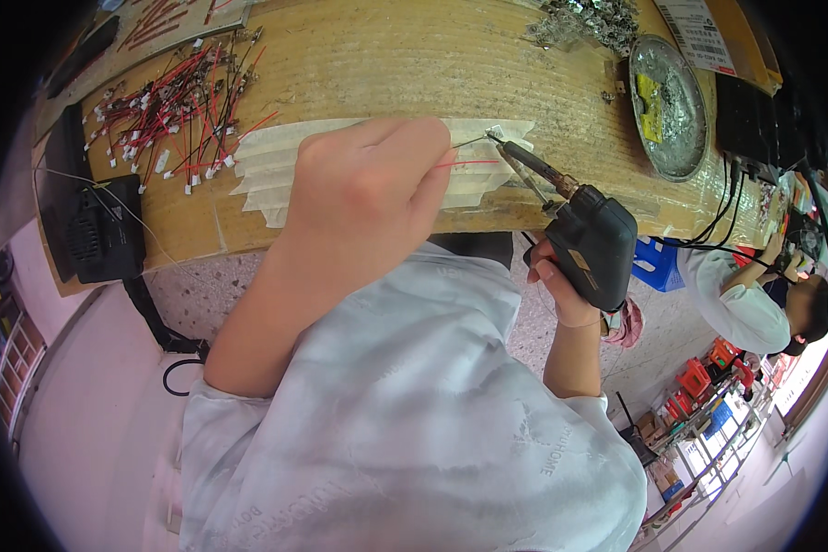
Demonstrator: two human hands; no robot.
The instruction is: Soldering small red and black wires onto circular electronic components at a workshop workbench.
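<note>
My left hand (pixel 368 184) lies closed over strips of masking tape (pixel 271 152) stuck along the table's near side. Between its fingertips are thin wires; a red wire (pixel 477 163) and a dark one stick out to the right. A black pistol-shaped soldering gun (pixel 593 248) is in my right hand (pixel 564 293), its fingers wrapped round the handle. The gun's thin tip points up and left, close to the end of the dark wire and a small shiny part (pixel 495 133) on the tape. Whether the tip touches them I cannot tell.
Red and black wires with white connectors (pixel 170 120) are heaped at the left. A round metal dish (pixel 692 152) with a yellow sponge stands at the right, beyond it a black box (pixel 747 115). Small metal parts (pixel 589 23) lie at the back. Another person (pixel 745 308) sits at far right.
</note>
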